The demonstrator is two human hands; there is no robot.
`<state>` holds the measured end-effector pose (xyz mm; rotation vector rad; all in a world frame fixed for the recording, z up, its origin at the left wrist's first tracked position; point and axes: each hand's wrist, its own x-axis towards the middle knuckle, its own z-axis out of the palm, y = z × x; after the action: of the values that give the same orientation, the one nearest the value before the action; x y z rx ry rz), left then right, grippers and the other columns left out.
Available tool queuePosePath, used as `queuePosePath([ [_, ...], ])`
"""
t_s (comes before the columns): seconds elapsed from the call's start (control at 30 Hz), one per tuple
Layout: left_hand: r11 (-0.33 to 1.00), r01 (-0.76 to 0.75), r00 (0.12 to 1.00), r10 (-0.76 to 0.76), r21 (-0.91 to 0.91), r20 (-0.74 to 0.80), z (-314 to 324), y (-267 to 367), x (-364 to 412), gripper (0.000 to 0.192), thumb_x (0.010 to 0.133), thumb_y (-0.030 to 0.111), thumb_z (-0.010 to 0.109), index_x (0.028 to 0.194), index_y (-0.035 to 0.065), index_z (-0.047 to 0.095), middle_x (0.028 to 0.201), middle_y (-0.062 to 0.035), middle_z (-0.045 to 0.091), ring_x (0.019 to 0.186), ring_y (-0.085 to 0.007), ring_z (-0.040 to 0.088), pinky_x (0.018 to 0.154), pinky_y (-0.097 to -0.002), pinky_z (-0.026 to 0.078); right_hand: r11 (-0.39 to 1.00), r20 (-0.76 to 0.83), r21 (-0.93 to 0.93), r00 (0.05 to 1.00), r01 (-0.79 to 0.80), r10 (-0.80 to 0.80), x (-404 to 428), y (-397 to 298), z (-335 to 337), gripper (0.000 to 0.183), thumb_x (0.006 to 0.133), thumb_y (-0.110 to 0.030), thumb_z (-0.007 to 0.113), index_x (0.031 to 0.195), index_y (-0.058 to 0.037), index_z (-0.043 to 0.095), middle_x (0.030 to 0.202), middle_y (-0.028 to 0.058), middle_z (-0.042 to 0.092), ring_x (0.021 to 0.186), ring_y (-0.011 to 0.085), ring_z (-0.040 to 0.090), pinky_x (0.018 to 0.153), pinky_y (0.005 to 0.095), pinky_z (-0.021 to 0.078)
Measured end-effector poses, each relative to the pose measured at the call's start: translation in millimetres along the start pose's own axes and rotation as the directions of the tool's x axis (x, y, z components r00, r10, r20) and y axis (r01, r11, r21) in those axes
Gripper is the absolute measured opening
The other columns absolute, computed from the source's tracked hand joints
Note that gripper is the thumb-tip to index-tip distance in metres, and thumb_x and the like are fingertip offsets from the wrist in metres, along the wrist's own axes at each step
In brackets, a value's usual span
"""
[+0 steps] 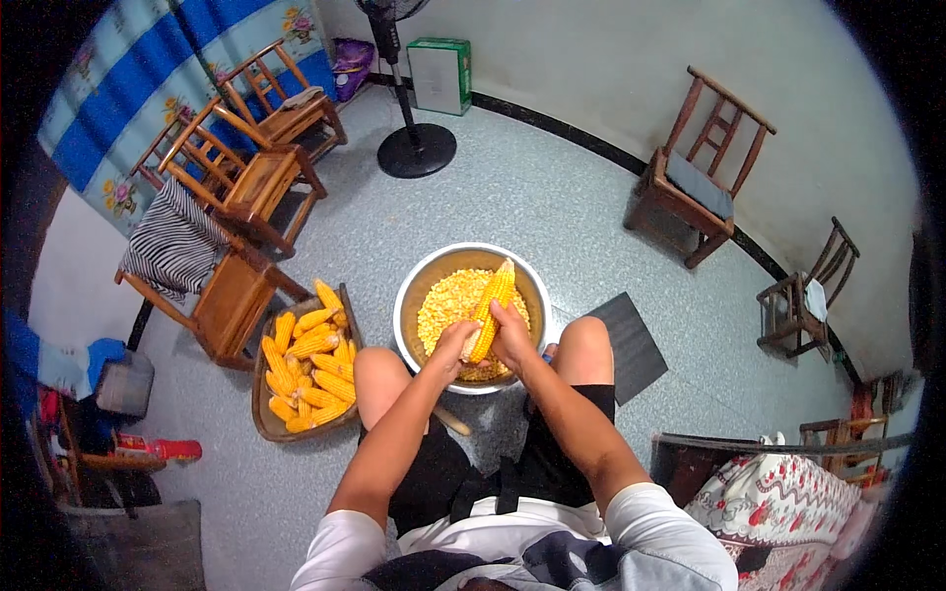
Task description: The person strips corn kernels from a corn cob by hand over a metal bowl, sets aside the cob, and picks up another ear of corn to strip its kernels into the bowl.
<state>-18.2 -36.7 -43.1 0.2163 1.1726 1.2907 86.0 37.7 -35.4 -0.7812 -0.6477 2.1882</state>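
Observation:
An ear of dried yellow corn (497,303) is held slanting over a round metal basin (545,310). My left hand (457,346) grips its lower left side, where a pale strip of bare cob shows. My right hand (511,334) holds the ear from the right, thumb along the kernels. Most of the ear still bears its rows of kernels. Loose corn kernels (451,295) cover the inside of the basin, which stands on the floor between my knees. By my left knee sits a brown basket (259,414) heaped with whole ears of corn (318,369).
Wooden chairs (255,185) line the left, one draped with a striped cloth (177,236). A black pedestal fan (417,148) and a green-edged box (442,77) stand ahead. A dark mat (632,351) lies right of my knee; a wooden handle (452,421) shows below the basin.

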Motion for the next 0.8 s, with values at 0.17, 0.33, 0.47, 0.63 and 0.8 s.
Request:
queuePosePath([
  [0.17, 1.0, 0.011, 0.999, -0.012, 0.023, 0.052, 0, 3, 0, 0.039, 0.093, 0.037, 0.05, 0.111, 0.0019, 0.051, 0.086, -0.0079, 0.062, 0.068, -0.019, 0.062, 0.05, -0.0321, 0.053, 1.0, 0.017, 0.0, 1.0, -0.016, 0.016, 2, 1, -4, 0.029, 0.096, -0.019, 0.044, 0.123, -0.0068, 0.041, 0.109, 0.0102, 0.052, 0.099, 0.0234, 0.053, 0.089, 0.0406, 0.0435],
  [0.33, 0.995, -0.018, 0.994, 0.007, 0.102, 0.111, -10, -7, 10, 0.035, 0.094, 0.034, 0.05, 0.108, 0.0026, 0.053, 0.088, -0.0081, 0.062, 0.069, -0.0188, 0.063, 0.048, -0.0303, 0.05, 1.0, -0.009, 0.006, 0.999, -0.031, 0.031, 3, 3, -5, 0.03, 0.096, -0.02, 0.045, 0.123, -0.0075, 0.041, 0.11, 0.0103, 0.052, 0.099, 0.0243, 0.052, 0.089, 0.0421, 0.0437],
  [0.47, 0.999, 0.031, 0.994, -0.03, -0.007, 0.106, -8, -4, 6, 0.031, 0.092, 0.03, 0.052, 0.109, 0.0036, 0.053, 0.088, -0.0083, 0.062, 0.07, -0.02, 0.063, 0.05, -0.0321, 0.051, 1.0, -0.031, -0.004, 0.999, -0.03, 0.03, 2, 0, -4, 0.03, 0.096, -0.02, 0.045, 0.124, -0.0075, 0.041, 0.109, 0.0106, 0.053, 0.099, 0.0247, 0.053, 0.088, 0.0425, 0.0441],
  [0.63, 0.984, 0.094, 0.987, -0.072, -0.151, 0.145, -14, -7, 11, 0.031, 0.091, 0.028, 0.053, 0.111, 0.0047, 0.053, 0.092, -0.0081, 0.062, 0.077, -0.0207, 0.063, 0.055, -0.0342, 0.052, 1.0, 0.005, 0.004, 1.0, -0.024, 0.024, 5, 1, -6, 0.031, 0.096, -0.019, 0.043, 0.125, -0.007, 0.04, 0.111, 0.0113, 0.054, 0.101, 0.0245, 0.053, 0.089, 0.0422, 0.044],
  [0.8, 0.998, -0.04, 0.997, 0.044, -0.053, 0.064, -7, -8, 10, 0.042, 0.088, 0.04, 0.057, 0.11, 0.0044, 0.056, 0.088, -0.0079, 0.062, 0.073, -0.019, 0.061, 0.052, -0.0366, 0.052, 0.998, 0.022, -0.048, 0.999, -0.03, 0.031, 6, 5, -8, 0.033, 0.096, -0.018, 0.045, 0.127, -0.0068, 0.039, 0.114, 0.0108, 0.053, 0.104, 0.0237, 0.052, 0.092, 0.0407, 0.0427],
])
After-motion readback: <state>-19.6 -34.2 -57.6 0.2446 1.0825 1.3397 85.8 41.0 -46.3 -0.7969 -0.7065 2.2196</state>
